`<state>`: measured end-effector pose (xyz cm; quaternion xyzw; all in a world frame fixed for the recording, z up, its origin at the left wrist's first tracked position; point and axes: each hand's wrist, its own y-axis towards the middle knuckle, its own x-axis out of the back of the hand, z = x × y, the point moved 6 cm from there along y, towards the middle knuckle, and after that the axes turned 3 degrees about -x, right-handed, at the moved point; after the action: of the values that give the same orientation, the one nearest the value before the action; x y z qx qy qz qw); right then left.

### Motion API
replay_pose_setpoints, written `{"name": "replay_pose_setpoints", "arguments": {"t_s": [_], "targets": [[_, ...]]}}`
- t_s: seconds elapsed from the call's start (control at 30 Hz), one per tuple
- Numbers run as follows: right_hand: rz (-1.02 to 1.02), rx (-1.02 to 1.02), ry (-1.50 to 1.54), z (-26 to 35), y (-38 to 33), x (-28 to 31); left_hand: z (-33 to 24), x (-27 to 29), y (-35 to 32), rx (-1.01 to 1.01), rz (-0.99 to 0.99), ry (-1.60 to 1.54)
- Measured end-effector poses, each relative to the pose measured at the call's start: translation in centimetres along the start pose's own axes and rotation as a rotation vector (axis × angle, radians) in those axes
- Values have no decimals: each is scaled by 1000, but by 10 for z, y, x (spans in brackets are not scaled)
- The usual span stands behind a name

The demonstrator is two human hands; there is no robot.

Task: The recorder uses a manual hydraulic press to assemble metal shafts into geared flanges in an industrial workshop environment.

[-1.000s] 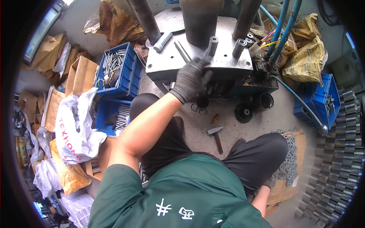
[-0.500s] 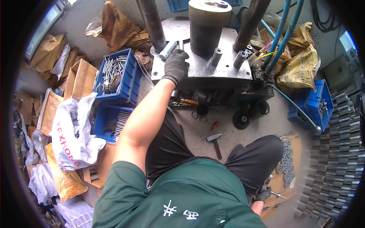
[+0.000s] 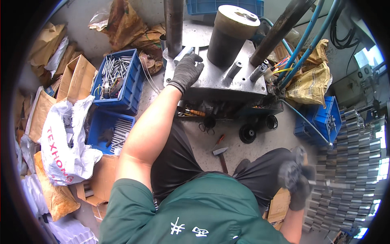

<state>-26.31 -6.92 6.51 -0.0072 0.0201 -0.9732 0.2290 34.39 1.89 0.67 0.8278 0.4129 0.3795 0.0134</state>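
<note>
My left hand (image 3: 187, 73), in a dark grey glove, reaches over the front left of the press's metal table (image 3: 211, 83). Its fingers are curled around a narrow metal bar (image 3: 197, 50) that pokes out beyond them. Beside these fingers lies a light metal tube (image 3: 183, 53), partly covered by the hand. My right hand (image 3: 300, 194), gloved too, is raised beside my right knee. It is closed on a grey metal part (image 3: 289, 174), smeared by motion, whose exact shape cannot be made out. On the table's right stand a short metal sleeve (image 3: 232, 72) and a ridged one (image 3: 257, 73).
A thick press ram (image 3: 227, 44) and dark columns (image 3: 174, 28) rise from the table. Blue crates (image 3: 132, 87) of metal rods stand left. A hammer (image 3: 221, 156) lies on the floor between my legs. Stacked metal parts (image 3: 349, 171) fill the right; blue hoses (image 3: 304, 44) hang behind.
My right hand has come up from low beside my thigh to knee height, bringing a metal part along. The left hand stays at the bar. The whole view has shifted slightly.
</note>
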Motion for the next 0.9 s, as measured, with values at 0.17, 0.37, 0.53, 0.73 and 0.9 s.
{"name": "replay_pose_setpoints", "arguments": {"t_s": [0.17,0.37,0.53,0.73,0.9], "targets": [[87,96,-44,1,73,-139,-22,0,0,-42,-16,-75],[-66,340,-13,-15,161,-205,-32,6,-1,-181,-129,-82],[-94,215,-365,-106,244,-201,-56,-10,1,-232,-97,-193],[-64,227,-475,-118,251,-200,-100,-46,-20,-457,-6,-143],[-160,270,-679,-112,240,-203,-140,-101,-42,-544,358,-31]]}}
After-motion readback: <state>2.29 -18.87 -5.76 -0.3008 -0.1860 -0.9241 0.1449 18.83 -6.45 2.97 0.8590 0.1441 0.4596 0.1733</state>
